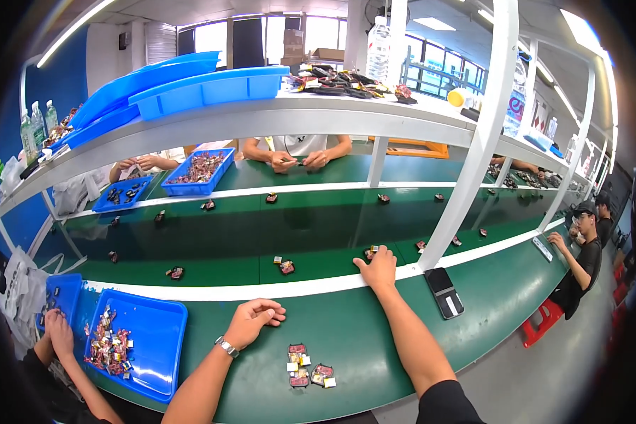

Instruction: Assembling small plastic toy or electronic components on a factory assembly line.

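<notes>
"Where was the small part [370,252]?"
"On the belt [318,249], between the right hand's [379,271] thumb and fingertips; gripped or merely touched, and its long axis, I couldn't tell."
"The left hand [253,323]?"
"Farther off, loosely curled, apparently empty."

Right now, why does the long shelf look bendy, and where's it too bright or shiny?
In the head view, the fisheye lens seems to bow the shelf; also there, the windows look washed-out white; and the green table has a pale sheen.
</notes>
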`<control>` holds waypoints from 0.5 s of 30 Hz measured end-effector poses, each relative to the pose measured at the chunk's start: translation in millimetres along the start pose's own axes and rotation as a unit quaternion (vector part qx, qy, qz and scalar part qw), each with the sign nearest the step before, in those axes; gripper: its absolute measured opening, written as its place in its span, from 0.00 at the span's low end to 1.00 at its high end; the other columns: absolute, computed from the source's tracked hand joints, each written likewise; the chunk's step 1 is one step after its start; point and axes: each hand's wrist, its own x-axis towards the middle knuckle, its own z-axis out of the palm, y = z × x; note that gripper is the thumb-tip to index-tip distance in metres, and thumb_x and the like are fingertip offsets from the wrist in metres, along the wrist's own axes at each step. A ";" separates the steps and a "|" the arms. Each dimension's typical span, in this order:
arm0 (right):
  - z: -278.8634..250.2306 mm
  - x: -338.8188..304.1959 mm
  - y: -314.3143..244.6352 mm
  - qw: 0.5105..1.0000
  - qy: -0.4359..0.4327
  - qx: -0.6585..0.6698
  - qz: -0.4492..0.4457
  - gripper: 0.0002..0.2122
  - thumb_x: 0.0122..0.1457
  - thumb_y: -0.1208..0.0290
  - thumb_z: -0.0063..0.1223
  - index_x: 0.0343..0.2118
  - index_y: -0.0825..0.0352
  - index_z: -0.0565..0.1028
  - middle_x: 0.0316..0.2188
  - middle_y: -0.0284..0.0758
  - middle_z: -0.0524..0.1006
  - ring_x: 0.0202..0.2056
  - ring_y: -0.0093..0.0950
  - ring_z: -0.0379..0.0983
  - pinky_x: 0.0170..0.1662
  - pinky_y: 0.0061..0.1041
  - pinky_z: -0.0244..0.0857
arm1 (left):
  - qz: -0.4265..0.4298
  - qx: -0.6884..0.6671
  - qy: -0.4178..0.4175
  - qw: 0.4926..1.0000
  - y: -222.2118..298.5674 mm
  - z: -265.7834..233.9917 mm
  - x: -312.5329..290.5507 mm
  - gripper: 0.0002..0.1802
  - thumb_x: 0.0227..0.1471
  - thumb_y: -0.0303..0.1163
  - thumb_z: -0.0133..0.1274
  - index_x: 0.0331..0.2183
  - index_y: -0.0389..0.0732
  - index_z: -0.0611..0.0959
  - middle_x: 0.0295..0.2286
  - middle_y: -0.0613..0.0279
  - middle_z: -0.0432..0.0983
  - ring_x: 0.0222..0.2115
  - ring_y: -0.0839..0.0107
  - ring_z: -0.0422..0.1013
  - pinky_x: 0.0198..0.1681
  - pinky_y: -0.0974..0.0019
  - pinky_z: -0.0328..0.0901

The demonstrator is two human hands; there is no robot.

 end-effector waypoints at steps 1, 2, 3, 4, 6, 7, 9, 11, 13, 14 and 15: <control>5.9 6.6 6.2 1.000 0.011 -0.016 0.010 0.31 0.45 0.59 0.68 0.45 0.76 0.67 0.41 0.50 0.72 0.44 0.46 0.69 0.49 0.40 0.64 | 0.004 0.003 -0.004 1.000 -1.3 0.9 2.1 0.11 0.58 0.21 0.45 0.42 0.30 0.77 0.40 0.47 0.77 0.40 0.62 0.76 0.43 0.63 0.72; 9.9 12.7 13.8 0.999 0.022 -0.032 0.020 0.32 0.45 0.59 0.69 0.46 0.77 0.66 0.40 0.50 0.72 0.43 0.47 0.69 0.49 0.41 0.64 | 0.004 0.002 -0.009 1.000 -2.4 3.4 4.4 0.11 0.58 0.21 0.45 0.42 0.30 0.77 0.40 0.47 0.77 0.40 0.62 0.76 0.43 0.63 0.72; 9.3 17.3 15.9 0.999 0.031 0.004 0.040 0.30 0.44 0.62 0.69 0.45 0.75 0.68 0.40 0.48 0.74 0.43 0.44 0.70 0.48 0.40 0.65 | 0.003 -0.003 -0.007 1.000 -3.3 2.2 3.7 0.11 0.59 0.22 0.45 0.42 0.30 0.77 0.40 0.48 0.77 0.40 0.63 0.76 0.43 0.63 0.72; 8.0 18.0 19.4 0.999 0.030 0.006 0.039 0.30 0.44 0.62 0.69 0.45 0.75 0.68 0.40 0.48 0.74 0.43 0.44 0.70 0.48 0.40 0.65 | 0.002 -0.007 -0.005 1.000 -3.7 1.3 3.1 0.11 0.59 0.23 0.46 0.42 0.30 0.78 0.40 0.49 0.77 0.40 0.65 0.76 0.43 0.64 0.72; 4.1 15.4 18.1 0.993 0.012 0.115 0.023 0.27 0.44 0.65 0.68 0.44 0.75 0.70 0.38 0.44 0.75 0.43 0.40 0.72 0.47 0.39 0.66 | -0.001 -0.005 -0.003 1.000 -2.5 0.0 1.1 0.11 0.59 0.23 0.46 0.43 0.30 0.77 0.40 0.49 0.77 0.40 0.65 0.76 0.43 0.64 0.72; 2.0 13.3 12.5 0.981 -0.023 0.193 0.011 0.26 0.43 0.69 0.69 0.46 0.71 0.71 0.38 0.39 0.76 0.42 0.37 0.72 0.45 0.36 0.66 | -0.004 -0.004 -0.004 1.000 -1.3 -0.9 -0.6 0.11 0.59 0.23 0.46 0.43 0.30 0.77 0.40 0.49 0.77 0.40 0.65 0.76 0.43 0.65 0.72; -8.1 -7.4 -7.5 0.965 -0.081 0.236 -0.083 0.27 0.42 0.70 0.69 0.47 0.69 0.71 0.38 0.38 0.76 0.42 0.37 0.72 0.46 0.35 0.66 | -0.009 -0.004 0.011 1.000 3.3 0.3 -2.3 0.11 0.59 0.23 0.45 0.43 0.30 0.76 0.41 0.48 0.77 0.40 0.64 0.76 0.43 0.64 0.72; -27.0 -38.3 -38.7 0.914 -0.160 0.278 -0.248 0.28 0.41 0.73 0.70 0.49 0.64 0.72 0.40 0.37 0.76 0.44 0.35 0.70 0.47 0.33 0.65 | -0.012 -0.003 0.019 1.000 4.2 -0.7 -4.9 0.13 0.62 0.27 0.43 0.45 0.30 0.75 0.42 0.47 0.76 0.40 0.63 0.76 0.43 0.65 0.72; -55.5 -68.2 -67.5 0.867 -0.247 0.287 -0.324 0.29 0.41 0.73 0.70 0.50 0.62 0.72 0.43 0.34 0.75 0.48 0.34 0.68 0.52 0.32 0.63 | -0.019 -0.029 -0.003 0.999 0.3 3.2 1.9 0.16 0.63 0.30 0.43 0.47 0.30 0.74 0.42 0.48 0.76 0.40 0.65 0.76 0.44 0.65 0.72; -59.1 -79.7 -77.4 0.844 -0.246 0.283 -0.383 0.29 0.42 0.73 0.69 0.51 0.61 0.72 0.44 0.33 0.75 0.48 0.35 0.68 0.53 0.33 0.62 | -0.024 -0.051 -0.024 0.998 0.0 3.3 2.1 0.18 0.64 0.33 0.42 0.50 0.30 0.73 0.43 0.49 0.76 0.40 0.66 0.75 0.44 0.66 0.71; -62.8 -89.0 -91.4 0.824 -0.259 0.270 -0.425 0.29 0.42 0.72 0.69 0.50 0.61 0.72 0.44 0.33 0.75 0.48 0.35 0.68 0.52 0.33 0.63 | -0.027 -0.053 -0.037 0.998 -1.7 1.4 -0.1 0.22 0.65 0.37 0.41 0.52 0.30 0.72 0.44 0.49 0.75 0.40 0.66 0.75 0.43 0.66 0.71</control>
